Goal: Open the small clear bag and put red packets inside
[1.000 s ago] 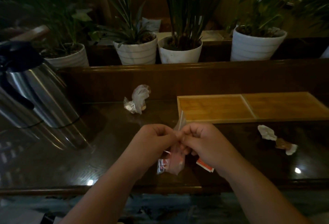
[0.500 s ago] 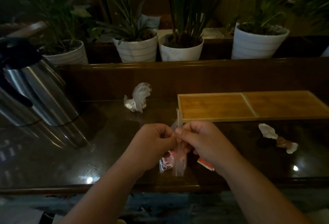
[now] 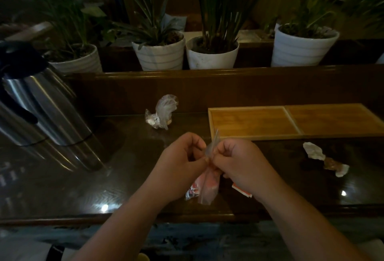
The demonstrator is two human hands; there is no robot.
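While two steel thermos jugs (image 3: pixel 41 111) stand far to the left of the wooden tray (image 3: pixel 291 122) on the dark glossy table (image 3: pixel 104 177), a crumpled clear wrapper (image 3: pixel 161 115) lies just left of the tray's near-left corner. In front of that corner the left hand (image 3: pixel 180 165) has its fingers curled, pinching the top of a small clear plastic bag (image 3: pixel 207 186) that hangs above the table edge with red-and-white packets inside. Knuckle to knuckle with it, the right hand (image 3: pixel 239 163) is also curled tight on the bag's mouth, whose free flap sticks up between the two hands. Compared with half a second ago the hands hold the same close pinch, the flap standing a little more upright and narrow than a second ago. Under the right wrist a red-edged packet (image 3: pixel 242 190) lies on the table, and a twisted white and brown wrapper (image 3: pixel 326 160) lies below the tray's middle. Behind the tray stand white plant pots (image 3: pixel 212 55).
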